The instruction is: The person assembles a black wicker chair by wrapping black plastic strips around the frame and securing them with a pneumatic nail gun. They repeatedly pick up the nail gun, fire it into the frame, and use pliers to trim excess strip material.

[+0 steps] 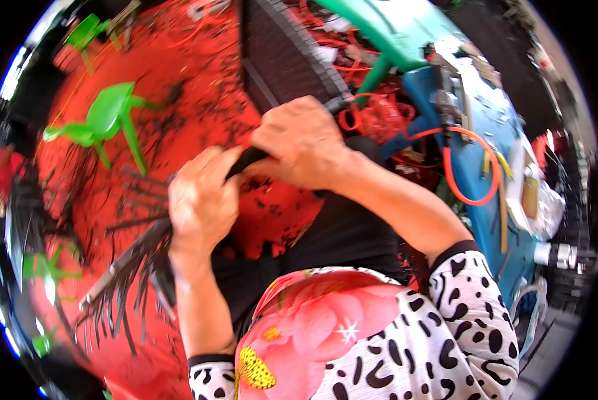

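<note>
Both of my hands are closed on one black, bendy strip (247, 160), which shows as a short curved stretch between them above my lap. My left hand (204, 203) grips its left end with the fingers curled over. My right hand (302, 143) has its fingers wrapped round the other end, a little farther off. Both hands are slightly blurred. Beside my left forearm a bundle of long dark strips (135, 260) hangs or lies fanned out; whether any of it joins the held strip I cannot tell.
Black scraps litter the red floor (199, 87). Small green plastic stools (109, 113) stand at the left. A dark ribbed mesh panel (285, 60) rises ahead. To the right, a blue table (475, 120) carries a metal tool (445, 100) with an orange hose (455, 183), beside a green table (379, 27).
</note>
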Demonstrator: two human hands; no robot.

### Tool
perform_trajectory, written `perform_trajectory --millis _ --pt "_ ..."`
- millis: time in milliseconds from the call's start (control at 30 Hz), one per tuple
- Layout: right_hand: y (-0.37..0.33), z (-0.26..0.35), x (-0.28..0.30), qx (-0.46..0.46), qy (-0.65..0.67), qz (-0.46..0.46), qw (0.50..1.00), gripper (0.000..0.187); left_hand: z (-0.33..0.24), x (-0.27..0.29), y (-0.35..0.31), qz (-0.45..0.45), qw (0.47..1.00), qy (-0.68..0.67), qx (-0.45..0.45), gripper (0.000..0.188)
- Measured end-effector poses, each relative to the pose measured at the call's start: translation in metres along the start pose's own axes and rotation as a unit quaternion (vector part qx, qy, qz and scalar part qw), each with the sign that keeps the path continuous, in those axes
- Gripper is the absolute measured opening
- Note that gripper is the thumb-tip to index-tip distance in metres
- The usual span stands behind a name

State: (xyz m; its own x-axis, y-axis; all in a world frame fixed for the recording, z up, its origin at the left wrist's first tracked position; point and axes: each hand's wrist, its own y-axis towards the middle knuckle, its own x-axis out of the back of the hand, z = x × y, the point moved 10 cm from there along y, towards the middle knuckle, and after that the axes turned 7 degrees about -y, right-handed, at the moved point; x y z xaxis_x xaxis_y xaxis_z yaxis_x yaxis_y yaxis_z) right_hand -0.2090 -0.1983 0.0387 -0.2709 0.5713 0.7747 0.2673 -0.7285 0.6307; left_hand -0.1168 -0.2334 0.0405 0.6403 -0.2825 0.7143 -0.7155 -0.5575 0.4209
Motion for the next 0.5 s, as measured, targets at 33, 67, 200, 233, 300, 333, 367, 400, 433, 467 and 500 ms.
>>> perform_trajectory --millis 33,67,200,233,300,333,367,400,433,467,500 --pt "-0.003 -0.002 -0.002 0.008 0.019 0.022 1.0 0.037 0.002 -0.001 -0.001 0.005 1.0 0.006 0.016 0.029" --pt "-0.006 -0.005 0.005 0.012 0.064 0.02 0.998 0.039 0.004 -0.002 -0.003 0.007 1.0 0.014 0.017 0.028" --pt "-0.039 -0.088 0.096 -0.096 -0.059 -0.139 0.984 0.032 -0.003 -0.002 -0.006 0.006 1.0 0.02 0.024 0.029" --pt "-0.067 -0.143 0.103 -0.266 -0.027 -0.091 0.959 0.036 -0.006 -0.004 -0.006 0.001 1.0 0.022 0.021 0.028" --pt "-0.131 -0.236 0.128 -0.481 -0.125 0.027 0.867 0.05 -0.011 -0.007 -0.007 0.001 0.999 0.033 0.018 0.028" --pt "-0.165 -0.276 0.143 -0.53 -0.194 0.06 0.823 0.058 -0.012 -0.009 -0.007 0.005 0.999 0.041 0.015 0.027" --pt "-0.201 -0.314 0.16 -0.576 -0.249 0.066 0.776 0.071 -0.014 -0.011 -0.007 0.009 0.999 0.049 0.01 0.027" --pt "-0.22 -0.336 0.168 -0.623 -0.281 0.113 0.721 0.074 -0.015 -0.012 -0.007 0.017 0.998 0.056 0.008 0.027" --pt "-0.229 -0.348 0.173 -0.656 -0.305 0.135 0.677 0.081 -0.013 -0.012 -0.01 0.014 0.999 0.05 0.015 0.027" --pt "-0.235 -0.356 0.17 -0.68 -0.297 0.15 0.654 0.087 -0.011 -0.012 -0.011 0.012 0.999 0.045 0.021 0.028" --pt "-0.239 -0.361 0.161 -0.702 -0.282 0.168 0.632 0.093 -0.009 -0.01 -0.013 0.011 0.998 0.044 0.031 0.028"
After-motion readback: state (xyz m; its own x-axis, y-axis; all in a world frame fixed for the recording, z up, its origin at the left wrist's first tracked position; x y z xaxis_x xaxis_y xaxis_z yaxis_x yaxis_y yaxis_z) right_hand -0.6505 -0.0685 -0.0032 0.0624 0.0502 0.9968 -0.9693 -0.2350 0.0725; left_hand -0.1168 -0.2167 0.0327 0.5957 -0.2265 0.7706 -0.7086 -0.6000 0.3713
